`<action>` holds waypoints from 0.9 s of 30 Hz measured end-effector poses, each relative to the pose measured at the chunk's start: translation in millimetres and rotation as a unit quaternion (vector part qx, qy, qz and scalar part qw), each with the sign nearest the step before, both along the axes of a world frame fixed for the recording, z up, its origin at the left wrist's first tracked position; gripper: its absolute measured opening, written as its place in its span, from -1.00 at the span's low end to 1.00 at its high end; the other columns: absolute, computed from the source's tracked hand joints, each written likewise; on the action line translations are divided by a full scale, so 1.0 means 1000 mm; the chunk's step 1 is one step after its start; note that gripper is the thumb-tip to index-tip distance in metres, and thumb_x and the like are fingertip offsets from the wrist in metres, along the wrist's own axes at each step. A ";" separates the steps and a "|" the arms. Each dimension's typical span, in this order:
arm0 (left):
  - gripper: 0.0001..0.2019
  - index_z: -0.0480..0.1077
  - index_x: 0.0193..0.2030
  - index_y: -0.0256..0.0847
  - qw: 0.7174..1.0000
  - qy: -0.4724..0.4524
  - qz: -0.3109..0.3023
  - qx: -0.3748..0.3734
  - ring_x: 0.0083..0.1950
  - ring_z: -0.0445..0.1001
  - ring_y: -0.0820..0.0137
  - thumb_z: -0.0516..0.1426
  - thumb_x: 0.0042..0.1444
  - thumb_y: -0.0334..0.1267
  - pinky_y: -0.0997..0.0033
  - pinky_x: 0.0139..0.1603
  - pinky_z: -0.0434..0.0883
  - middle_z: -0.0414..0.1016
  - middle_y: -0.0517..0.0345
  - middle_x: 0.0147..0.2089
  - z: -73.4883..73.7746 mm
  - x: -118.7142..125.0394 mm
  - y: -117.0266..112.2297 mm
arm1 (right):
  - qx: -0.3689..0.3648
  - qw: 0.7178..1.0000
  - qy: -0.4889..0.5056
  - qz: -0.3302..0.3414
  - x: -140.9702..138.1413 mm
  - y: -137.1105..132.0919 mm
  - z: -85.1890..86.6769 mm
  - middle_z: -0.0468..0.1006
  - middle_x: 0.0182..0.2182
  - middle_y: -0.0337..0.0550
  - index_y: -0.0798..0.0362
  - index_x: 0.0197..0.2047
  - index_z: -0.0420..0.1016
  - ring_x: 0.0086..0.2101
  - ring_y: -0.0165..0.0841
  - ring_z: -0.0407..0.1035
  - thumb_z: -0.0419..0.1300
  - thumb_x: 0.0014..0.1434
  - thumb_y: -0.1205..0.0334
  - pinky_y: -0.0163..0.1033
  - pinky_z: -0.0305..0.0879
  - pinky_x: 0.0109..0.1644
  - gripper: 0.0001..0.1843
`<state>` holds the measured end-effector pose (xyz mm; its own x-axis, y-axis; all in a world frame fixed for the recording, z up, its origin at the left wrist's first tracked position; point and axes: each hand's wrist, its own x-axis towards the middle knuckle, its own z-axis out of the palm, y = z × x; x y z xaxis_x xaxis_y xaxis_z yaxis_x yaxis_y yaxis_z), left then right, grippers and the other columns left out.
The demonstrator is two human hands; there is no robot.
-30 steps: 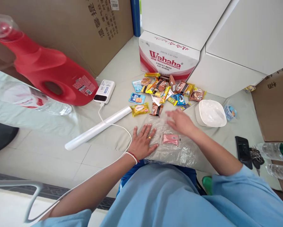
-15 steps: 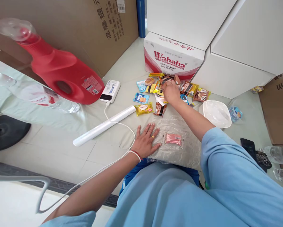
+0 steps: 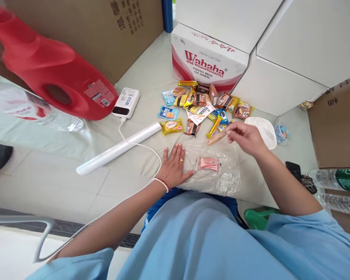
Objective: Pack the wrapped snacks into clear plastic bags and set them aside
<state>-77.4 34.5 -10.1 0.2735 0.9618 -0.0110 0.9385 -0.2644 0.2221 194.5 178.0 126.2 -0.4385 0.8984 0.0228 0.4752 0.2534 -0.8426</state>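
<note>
My left hand [image 3: 173,166] lies flat with fingers spread on the left edge of a clear plastic bag [image 3: 227,177]. A pink wrapped snack [image 3: 209,163] rests on that bag, right of my left thumb. Above the bag's upper right part, my right hand [image 3: 245,137] pinches a thin orange-brown snack packet [image 3: 217,137] by one end; motion blurs it. Beyond the hands is a pile of small wrapped snacks [image 3: 199,100], with a white packet [image 3: 202,113] on top and a yellow packet [image 3: 172,126] at its near left.
A white plastic bowl [image 3: 264,130] stands right of the pile, before white cabinets [image 3: 288,83] and a Wahaba-style water carton [image 3: 206,58]. To the left are a white tube [image 3: 119,149], a corded power bank [image 3: 126,102] and a large red jug [image 3: 55,74]. Bottles [image 3: 338,179] lie far right.
My right hand has come back from the snack pile toward the right, now with a thin packet in its fingers. My left hand stays flat on the bag. The view has shifted slightly.
</note>
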 end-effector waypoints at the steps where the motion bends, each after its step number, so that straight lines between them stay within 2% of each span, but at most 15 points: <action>1: 0.02 -0.05 0.54 -0.57 1.000 0.002 -0.001 -0.001 0.63 -0.19 -0.11 0.00 0.26 0.33 -0.33 0.54 -0.35 -0.20 -0.46 0.60 0.001 0.000 0.000 | 0.025 0.999 -0.016 0.020 0.001 -0.016 -0.001 0.61 -0.30 -0.14 -0.06 -0.18 0.57 -0.30 -0.27 0.53 0.24 0.29 -0.04 -0.12 0.52 -0.16 -0.75; 3: 0.02 -0.07 0.54 -0.56 1.000 0.002 -0.002 -0.001 0.63 -0.19 -0.12 0.01 0.25 0.32 -0.33 0.54 -0.34 -0.20 -0.47 0.60 0.001 0.000 0.000 | 0.064 0.994 -0.052 0.075 0.007 -0.044 -0.010 0.64 -0.10 -0.08 -0.11 -0.11 0.60 -0.03 -0.22 0.54 0.14 0.38 0.01 -0.04 0.48 0.10 -0.75; 4: 0.03 -0.09 0.55 -0.55 1.000 0.000 -0.001 0.000 0.63 -0.19 -0.12 0.02 0.25 0.31 -0.33 0.54 -0.33 -0.20 -0.46 0.60 0.002 0.000 0.000 | 0.066 0.990 -0.068 0.106 0.012 -0.055 -0.017 0.64 -0.04 -0.07 -0.13 -0.08 0.61 0.04 -0.22 0.52 0.09 0.41 0.05 -0.03 0.45 0.17 -0.73; 7: 0.03 -0.15 0.57 -0.48 1.000 -0.005 0.000 0.003 0.63 -0.20 -0.12 0.04 0.24 0.30 -0.32 0.54 -0.32 -0.19 -0.43 0.60 0.001 0.000 0.001 | 0.022 0.977 -0.125 0.169 0.033 -0.074 -0.039 0.59 0.11 -0.05 -0.12 0.00 0.62 0.13 -0.25 0.48 0.00 0.42 0.19 -0.03 0.42 0.22 -0.66; 10: 0.02 -0.15 0.58 -0.43 1.000 -0.001 -0.002 0.005 0.63 -0.19 -0.11 0.03 0.24 0.31 -0.32 0.54 -0.31 -0.20 -0.40 0.61 0.000 0.000 0.001 | -0.003 0.963 -0.184 0.195 0.048 -0.076 -0.052 0.45 0.27 -0.07 -0.12 0.06 0.63 0.25 -0.23 0.38 0.02 0.37 0.31 0.00 0.36 0.29 -0.61; 13: 0.02 -0.16 0.58 -0.43 1.000 0.003 0.001 0.014 0.63 -0.17 -0.09 0.02 0.25 0.32 -0.31 0.54 -0.31 -0.20 -0.39 0.61 0.001 -0.001 0.001 | 0.016 0.963 -0.210 0.165 0.037 -0.073 -0.053 0.48 0.24 -0.08 -0.13 0.17 0.56 0.22 -0.22 0.40 0.07 0.39 0.25 -0.05 0.37 0.26 -0.62; 15: 0.00 -0.17 0.59 -0.41 1.000 0.002 -0.001 0.028 0.63 -0.16 -0.07 0.02 0.27 0.30 -0.32 0.54 -0.34 -0.17 -0.36 0.61 0.003 -0.003 -0.001 | 0.013 0.961 -0.254 0.111 0.017 -0.073 -0.053 0.50 0.20 -0.01 -0.08 0.25 0.47 0.13 -0.17 0.46 0.17 0.37 0.04 -0.09 0.41 0.15 -0.57; 17: -0.11 -0.14 0.59 -0.29 0.999 0.000 -0.020 0.038 0.62 -0.13 -0.04 0.00 0.31 0.23 -0.35 0.53 -0.39 -0.10 -0.27 0.60 0.006 -0.006 -0.005 | -0.011 0.945 -0.316 0.085 -0.004 -0.076 -0.053 0.54 0.12 0.04 -0.03 0.24 0.44 0.03 -0.12 0.49 0.28 0.28 -0.12 -0.13 0.42 0.02 -0.44; 19: -0.26 -0.07 0.59 -0.13 0.998 -0.002 -0.053 0.030 0.61 -0.04 0.01 -0.05 0.38 0.13 -0.36 0.53 -0.41 -0.02 -0.15 0.59 0.007 -0.011 -0.010 | -0.016 0.928 -0.360 0.090 -0.019 -0.079 -0.056 0.57 0.02 0.03 -0.01 0.17 0.45 0.00 -0.10 0.49 0.31 0.25 -0.07 -0.16 0.40 -0.06 -0.49; 21: -0.33 -0.04 0.58 -0.08 0.998 0.000 -0.063 0.012 0.59 0.04 0.04 -0.09 0.41 0.07 -0.36 0.53 -0.38 0.02 -0.12 0.59 0.007 -0.014 -0.016 | 0.007 0.922 -0.377 0.093 -0.022 -0.082 -0.059 0.57 0.02 0.03 -0.01 0.16 0.44 0.04 -0.08 0.46 0.28 0.28 0.06 -0.16 0.37 -0.07 -0.58; 24: -0.21 -0.10 0.59 -0.22 1.000 0.010 -0.017 0.003 0.58 0.04 -0.02 -0.07 0.38 0.17 -0.39 0.52 -0.34 -0.05 -0.25 0.59 0.003 -0.016 -0.022 | 0.012 0.924 -0.374 0.076 -0.008 -0.083 -0.060 0.56 0.05 0.02 -0.01 0.20 0.41 0.03 -0.10 0.46 0.22 0.31 0.14 -0.17 0.35 -0.08 -0.59; 27: -0.08 -0.15 0.59 -0.31 1.000 0.012 0.002 0.003 0.59 0.00 -0.07 -0.04 0.31 0.28 -0.40 0.52 -0.32 -0.08 -0.32 0.59 0.000 -0.015 -0.023 | 0.013 0.943 -0.331 0.041 0.006 -0.083 -0.055 0.53 0.10 0.02 -0.01 0.27 0.35 0.05 -0.15 0.45 0.21 0.33 0.13 -0.18 0.35 -0.01 -0.53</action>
